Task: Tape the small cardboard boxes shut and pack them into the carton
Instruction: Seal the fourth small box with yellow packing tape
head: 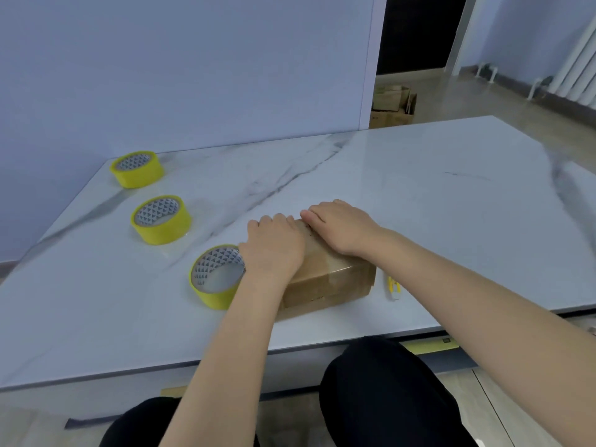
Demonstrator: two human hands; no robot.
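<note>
Small cardboard box (325, 280) sits on the marble table (419, 204), near the front edge, directly ahead of you. A glossy strip of tape (335, 269) runs across its top and down the near face.

Your left hand (274, 245) lies palm-down on the left part of the lid, fingers fairly straight and reaching the far edge. Your right hand (342, 227) lies flat on the far right part of the lid, fingers pointing left. Neither hand grips anything; both press on the box. The fingertips of the two hands nearly meet.

Surroundings:
- Nearest tape roll (211, 296), yellow, just beside the box on its left; your left wrist overlaps its right rim.
- Middle tape roll (163, 232) and far tape roll (138, 177), both yellow, in a diagonal line toward the back left corner, well apart from the box.
- A small yellow-and-white object (393, 288) just right of the box; too small to identify.
- Brown cartons (392, 106) on the floor beyond the table.
- White radiator (577, 59) at far right.
</note>
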